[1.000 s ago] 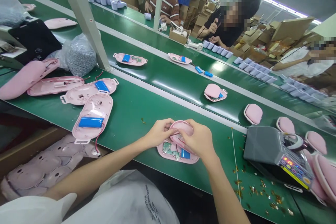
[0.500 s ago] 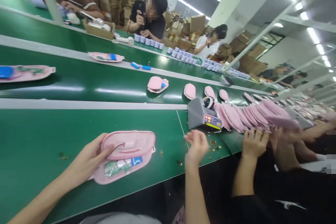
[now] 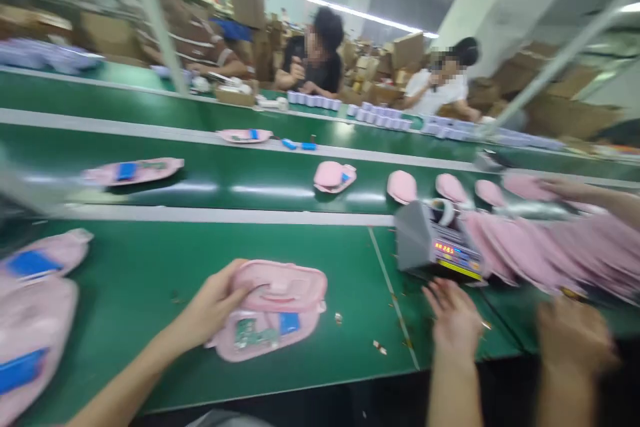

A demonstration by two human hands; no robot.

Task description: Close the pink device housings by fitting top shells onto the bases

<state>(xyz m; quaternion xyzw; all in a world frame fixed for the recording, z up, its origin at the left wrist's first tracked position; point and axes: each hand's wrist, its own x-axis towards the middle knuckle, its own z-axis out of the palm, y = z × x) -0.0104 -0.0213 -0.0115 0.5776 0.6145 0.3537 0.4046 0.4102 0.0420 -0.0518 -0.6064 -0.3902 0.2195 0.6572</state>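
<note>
My left hand [image 3: 215, 310] grips the left end of a pink plastic shell [image 3: 280, 285], with the thumb over its inner side. This shell overlaps a second pink shell [image 3: 267, 347], which holds a green circuit board [image 3: 253, 333] and a blue block [image 3: 289, 323]. Both halves are over the green bench, close to its front edge. My right hand [image 3: 453, 320] is in front of a grey tape dispenser [image 3: 425, 240] with a lit display. Its fingers look outstretched and apart, somewhat blurred, and I see nothing held in them.
More pink shells with blue blocks [image 3: 27, 370] lie at the left. Pink shells [image 3: 530, 247] stand in a row right of the dispenser, by a co-worker's blurred hand [image 3: 575, 333]. A conveyor [image 3: 240, 180] carries more shells. Small scraps [image 3: 380, 347] dot the bench.
The view has swung left, bringing shells into sight at the left. My right hand has moved right to the dispenser's front and its fingers have spread. My left hand keeps its hold.
</note>
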